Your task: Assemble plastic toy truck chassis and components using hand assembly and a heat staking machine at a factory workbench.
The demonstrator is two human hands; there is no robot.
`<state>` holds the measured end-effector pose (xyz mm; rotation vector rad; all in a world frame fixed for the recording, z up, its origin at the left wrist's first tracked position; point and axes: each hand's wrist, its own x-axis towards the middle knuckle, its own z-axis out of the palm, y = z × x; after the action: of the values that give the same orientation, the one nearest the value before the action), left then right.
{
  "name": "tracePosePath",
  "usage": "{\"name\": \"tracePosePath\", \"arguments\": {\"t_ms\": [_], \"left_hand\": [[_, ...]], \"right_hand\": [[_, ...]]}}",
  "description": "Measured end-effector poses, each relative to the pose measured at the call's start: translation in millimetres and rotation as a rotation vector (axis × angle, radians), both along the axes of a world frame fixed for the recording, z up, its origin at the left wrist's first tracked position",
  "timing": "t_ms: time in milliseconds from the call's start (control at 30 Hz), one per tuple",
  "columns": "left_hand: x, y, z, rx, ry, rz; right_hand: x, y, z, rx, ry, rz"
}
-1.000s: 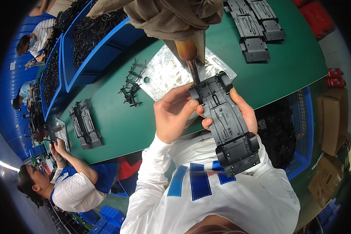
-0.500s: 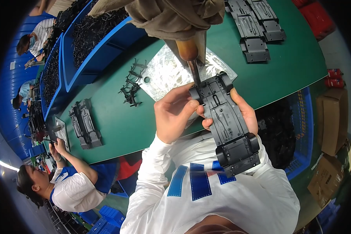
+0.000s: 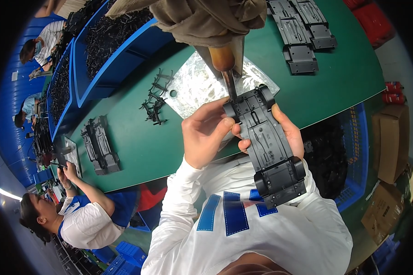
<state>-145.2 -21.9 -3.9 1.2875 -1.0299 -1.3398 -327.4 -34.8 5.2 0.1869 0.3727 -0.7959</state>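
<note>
Both my hands hold a black plastic toy-car chassis, tilted in front of my chest with its far end over the table's near side. My left hand is closed at the far left wheel arch, thumb and fingers pinched there. Closed round the right edge, my right hand has its fingertips showing under the left edge. A metal rod with an amber handle points down from above, its tip at the chassis's far left corner. Beige cloth wraps its top. Whether the tip touches the plastic, I cannot tell.
A silvery plate lies on the green table. Small black plastic parts are left of it. More chassis lie far right, others left. Blue bins hold black parts. A co-worker sits at left.
</note>
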Motion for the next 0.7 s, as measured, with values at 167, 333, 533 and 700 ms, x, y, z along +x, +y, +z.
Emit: {"name": "tracePosePath", "arguments": {"t_ms": [167,333,533,700], "left_hand": [[-0.9,-0.9,3.0,0.000,0.013,-0.010],[-2.6,-1.7,8.7,0.002,0.019,-0.006],[-3.8,-2.2,10.8,-0.009,0.021,-0.006],[-3.0,-1.6,10.5,0.001,0.033,-0.009]], "right_hand": [[-1.0,-0.3,-1.2,-0.005,-0.017,0.010],[0.4,0.1,1.2,0.007,0.005,-0.004],[-1.7,0.8,-0.5,-0.011,0.020,0.012],[-0.9,0.5,-1.5,-0.019,0.017,0.008]]}}
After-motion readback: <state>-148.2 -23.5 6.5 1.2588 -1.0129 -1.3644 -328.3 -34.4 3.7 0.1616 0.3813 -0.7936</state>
